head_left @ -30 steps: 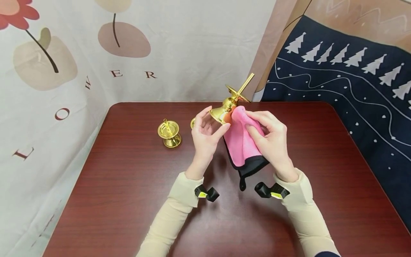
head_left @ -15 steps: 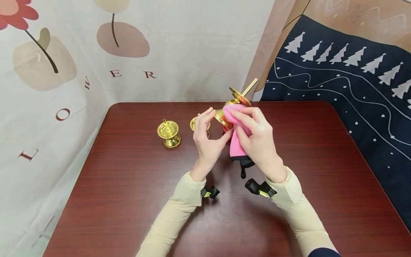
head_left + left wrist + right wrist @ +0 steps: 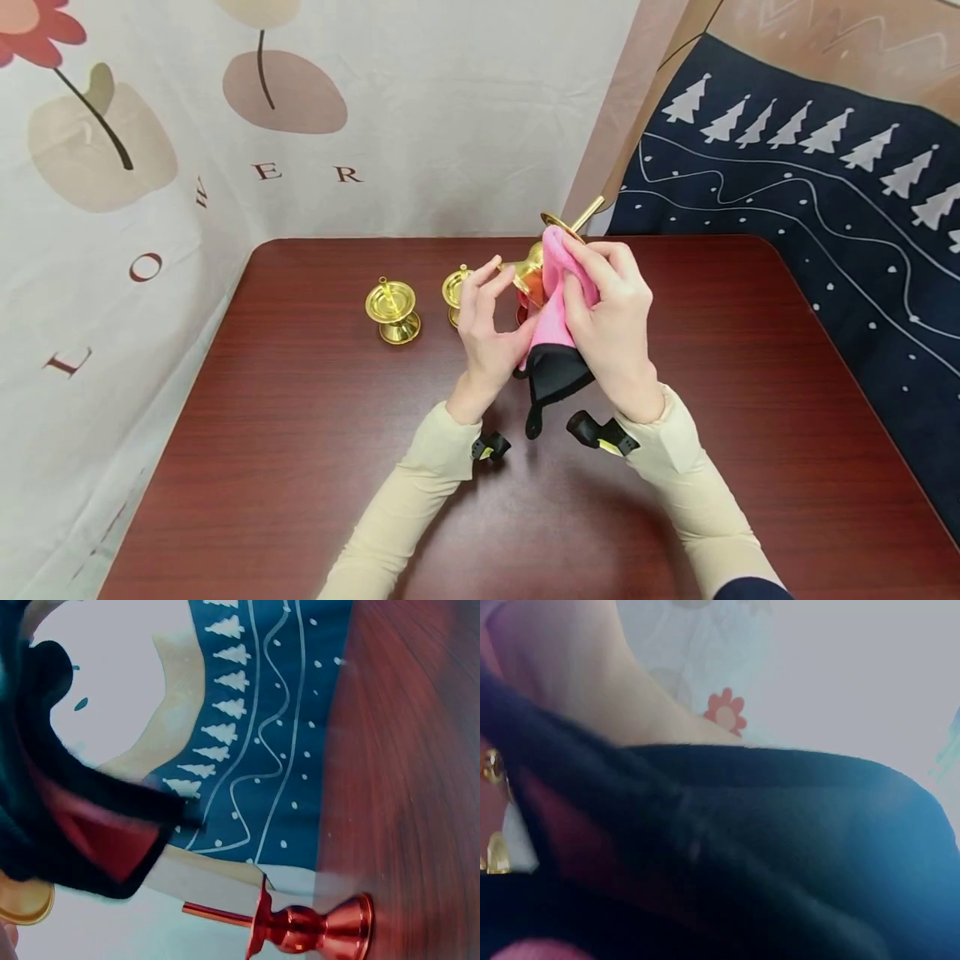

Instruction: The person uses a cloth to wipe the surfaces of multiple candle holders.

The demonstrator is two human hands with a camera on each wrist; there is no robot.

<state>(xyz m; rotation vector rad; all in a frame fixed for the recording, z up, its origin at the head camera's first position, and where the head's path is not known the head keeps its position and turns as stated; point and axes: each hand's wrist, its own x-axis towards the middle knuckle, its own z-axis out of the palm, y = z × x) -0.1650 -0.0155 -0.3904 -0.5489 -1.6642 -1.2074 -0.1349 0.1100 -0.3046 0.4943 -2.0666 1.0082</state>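
A gold metal candle holder (image 3: 531, 263) is tilted in the air, its spout pointing up and to the right in the head view. My left hand (image 3: 489, 333) holds its flared foot between thumb and fingertips. With the right hand (image 3: 613, 321) I pinch a pink cloth (image 3: 558, 292) and press it against the holder's middle, covering part of it. A black end with a loop (image 3: 557, 372) hangs from the cloth. This black part (image 3: 802, 825) fills much of the right wrist view. In the left wrist view the holder's foot (image 3: 26, 901) shows at the lower left edge.
A gold holder (image 3: 397, 310) stands upright on the table (image 3: 315, 433), left of my hands. Behind the left hand is another gold one (image 3: 454, 289), partly hidden. A red metal holder (image 3: 300, 928) stands upright close by. A patterned fabric backdrop (image 3: 450, 108) rises behind the table.
The right hand and cloth have moved left, then slightly up along the candle holder. The holder has sunk a little, and the black end has swung left.
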